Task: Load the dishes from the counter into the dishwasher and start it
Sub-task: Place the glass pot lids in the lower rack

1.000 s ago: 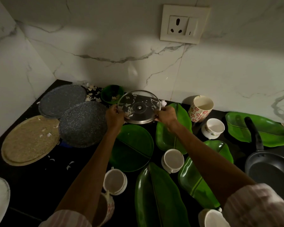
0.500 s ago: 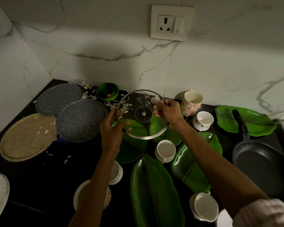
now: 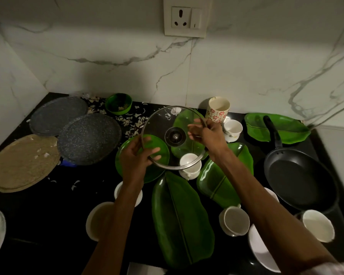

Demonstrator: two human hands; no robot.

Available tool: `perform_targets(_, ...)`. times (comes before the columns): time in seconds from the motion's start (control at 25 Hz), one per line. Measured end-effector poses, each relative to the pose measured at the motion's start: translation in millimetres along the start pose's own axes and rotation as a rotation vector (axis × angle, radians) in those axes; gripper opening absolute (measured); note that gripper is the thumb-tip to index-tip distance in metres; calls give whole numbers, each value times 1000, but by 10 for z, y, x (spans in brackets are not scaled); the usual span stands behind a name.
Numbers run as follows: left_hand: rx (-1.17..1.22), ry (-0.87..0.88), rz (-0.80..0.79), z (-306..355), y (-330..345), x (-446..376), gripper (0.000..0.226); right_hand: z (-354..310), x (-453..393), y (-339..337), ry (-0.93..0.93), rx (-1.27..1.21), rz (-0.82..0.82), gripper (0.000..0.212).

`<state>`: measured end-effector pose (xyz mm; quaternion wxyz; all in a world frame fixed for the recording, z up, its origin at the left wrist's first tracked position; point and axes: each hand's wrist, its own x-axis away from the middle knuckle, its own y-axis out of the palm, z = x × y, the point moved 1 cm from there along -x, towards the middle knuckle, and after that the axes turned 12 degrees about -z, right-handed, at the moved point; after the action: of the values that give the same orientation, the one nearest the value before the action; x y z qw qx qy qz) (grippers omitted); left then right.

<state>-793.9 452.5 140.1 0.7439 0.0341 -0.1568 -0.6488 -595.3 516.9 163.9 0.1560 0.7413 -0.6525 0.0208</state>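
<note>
Early stage, by my read. Counter (image 3: 38,225) is loaded with dishes and no dishwasher is in view, so starting it is a long way off.

In hand: glass lid (image 3: 174,137), held clear of the counter, tilted toward the camera, knob in the centre. Left hand (image 3: 136,155) grips the near-left rim, thumb over the top face, fingers curled beneath. Right hand (image 3: 206,133) pinches the far-right rim, fingers curled round the metal band. White scraps are stuck on the glass near its far edge.

Left to load, judged from what lies out:
- under and just beyond the left hand: round green plate (image 3: 159,147)
- left of the left hand: two speckled grey plates (image 3: 87,137), overlapping, and a tan round one (image 3: 22,163) nearer
- beyond the left hand: small green bowl (image 3: 118,104), with peel-like scraps on the counter round it
- near side of both hands: long leaf-shaped green platter (image 3: 182,221), several white cups
- just beyond the right hand: floral mug (image 3: 216,109)
- well right of the right hand: black frying pan (image 3: 300,175), lying partly on another leaf platter

Judgement: scraps will probably need clearing before racking.

Writing: none readable. No brand visible on lid, pan or mug. Wall socket (image 3: 187,16) shows no legible marking.
</note>
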Motion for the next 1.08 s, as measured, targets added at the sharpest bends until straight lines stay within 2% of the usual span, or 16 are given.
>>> perform_targets(0.2,30,4,33,43,252,162,43,-91,280,-203,1,-87,-13,22)
perform_targets(0.36,46,25,43,11,489,356,30,-102,575,-405,25,-165,-14,19)
perform_targets(0.6,31,63,48,-70,820,729,16,-81,1245,-640,57,-140,-44,13)
perform_targets(0.76,39,46,43,-115,1055,1061,28,-102,1719,-813,51,-78,-62,14)
perform_targets(1.08,-1,53,6,-264,1325,1607,32,-53,2399,-1053,80,-146,-53,18)
